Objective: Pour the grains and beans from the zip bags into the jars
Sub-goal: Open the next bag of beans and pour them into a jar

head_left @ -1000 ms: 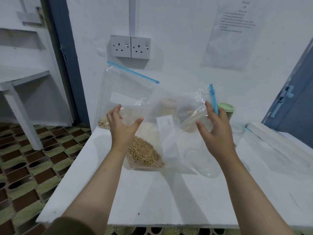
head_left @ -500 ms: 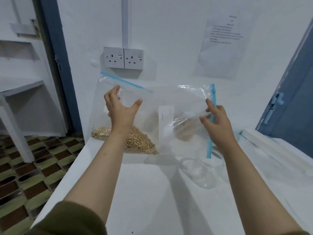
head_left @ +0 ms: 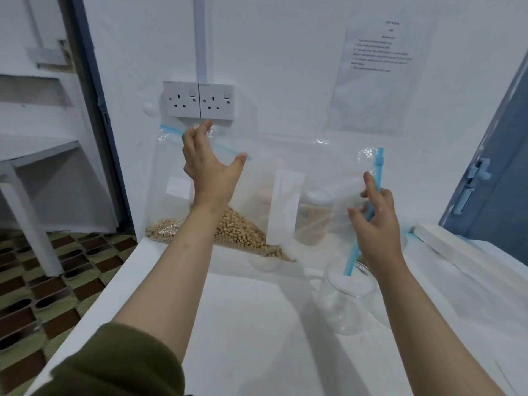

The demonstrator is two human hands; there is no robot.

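Zip bag (head_left: 257, 195) of beans (head_left: 240, 232) is gripped aloft by both hands (head_left: 213, 170) (head_left: 377, 221), its blue seal over an open jar (head_left: 347, 301). Filled jar (head_left: 313, 221) half-hidden behind. White tabletop (head_left: 248, 324); sockets (head_left: 199, 100), taped notice (head_left: 377, 72), tiled floor (head_left: 34, 287).

I see a white wall (head_left: 285, 67) carrying a double socket (head_left: 199, 100) and a taped printed sheet (head_left: 377, 78), blue doors (head_left: 497, 178) on either side, a white table (head_left: 251, 324), and brown-and-green patterned floor tiles (head_left: 51, 287) at left.
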